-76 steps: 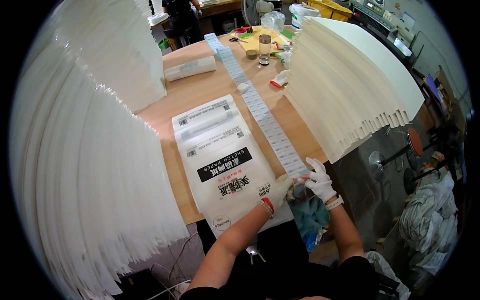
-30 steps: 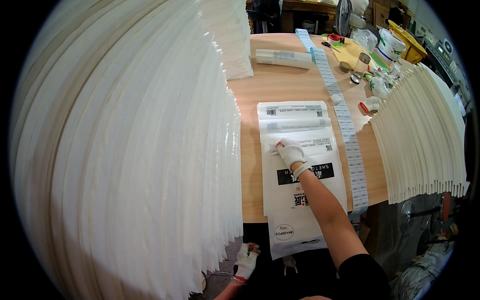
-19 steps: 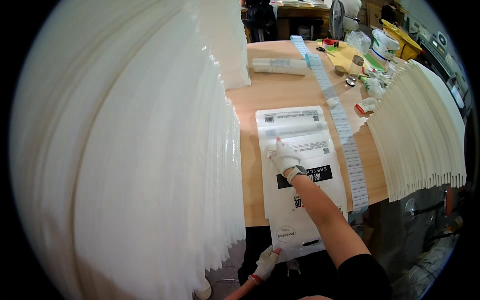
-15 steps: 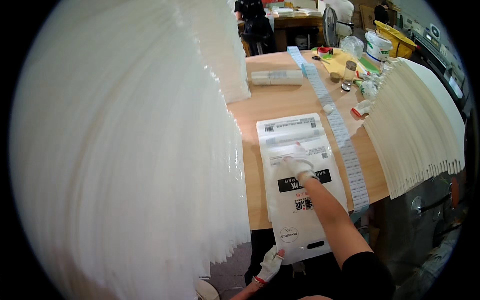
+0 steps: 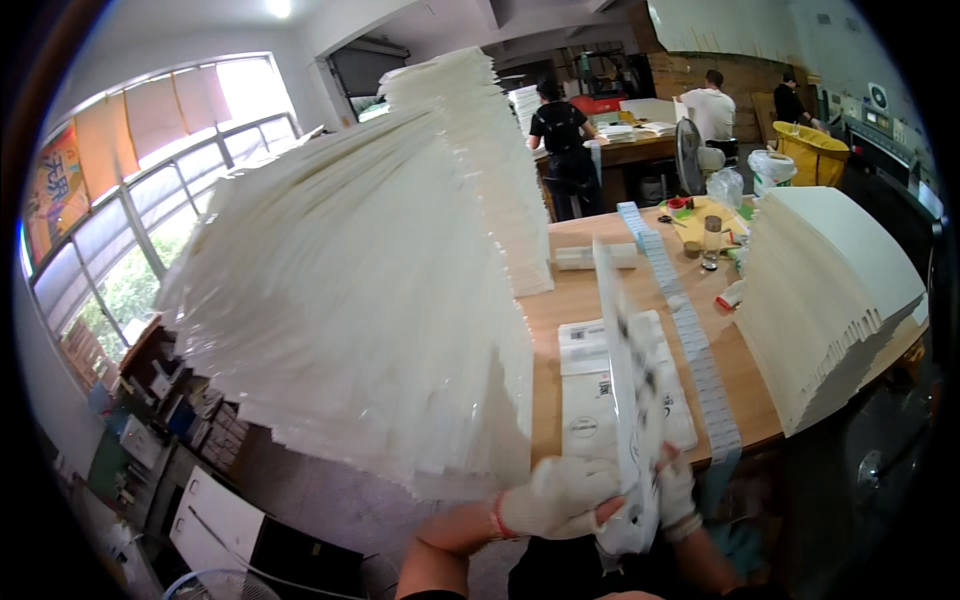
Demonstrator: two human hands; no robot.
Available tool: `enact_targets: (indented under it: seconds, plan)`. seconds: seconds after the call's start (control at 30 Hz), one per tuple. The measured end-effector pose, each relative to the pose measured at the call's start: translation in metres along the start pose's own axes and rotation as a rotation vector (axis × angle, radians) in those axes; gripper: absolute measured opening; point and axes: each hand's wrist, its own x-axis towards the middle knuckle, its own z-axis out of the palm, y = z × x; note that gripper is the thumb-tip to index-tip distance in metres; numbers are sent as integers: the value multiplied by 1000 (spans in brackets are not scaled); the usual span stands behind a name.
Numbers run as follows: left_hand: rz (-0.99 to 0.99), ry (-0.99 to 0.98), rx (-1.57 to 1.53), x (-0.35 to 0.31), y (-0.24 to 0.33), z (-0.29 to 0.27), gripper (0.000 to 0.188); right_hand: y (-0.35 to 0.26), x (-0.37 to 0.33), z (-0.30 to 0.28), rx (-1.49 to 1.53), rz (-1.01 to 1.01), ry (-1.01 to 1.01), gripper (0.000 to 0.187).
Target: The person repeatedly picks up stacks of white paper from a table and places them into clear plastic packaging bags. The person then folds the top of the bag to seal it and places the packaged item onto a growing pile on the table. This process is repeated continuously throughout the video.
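Observation:
A white printed plastic bag (image 5: 630, 400) with black lettering is held up on its edge in front of me, its far end above the table and slightly blurred. My left hand (image 5: 565, 497), in a white knit glove with bare fingertips, is closed on its near end from the left. From the other side my right hand (image 5: 677, 492), gloved the same way and smeared a little, grips the bag's right face. Underneath, more printed bags (image 5: 584, 408) lie flat on the wooden table (image 5: 545, 345). The raised bag hides part of them.
A huge stack of white plastic-edged sheets (image 5: 370, 300) towers on the left; another stack (image 5: 800, 290) stands right. A label strip (image 5: 690, 335) runs along the table. Behind are a white roll (image 5: 597, 257), a glass jar (image 5: 711, 243) and a fan (image 5: 688, 152). Several people work farther off.
The view has tilted up. The bag that lay flat is now raised on edge. My right hand has moved from its top to its right side; my left hand has come up with it.

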Motion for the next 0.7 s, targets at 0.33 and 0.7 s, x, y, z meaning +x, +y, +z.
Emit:
enact_targets:
  seconds: [0.33, 0.7]
  plan:
    - [2, 1150, 137, 25, 120, -255, 37, -394, 94, 196, -31, -688, -660, 29]
    - [-650, 1075, -57, -113, 38, -405, 28, -428, 80, 355, -627, -779, -651, 33]
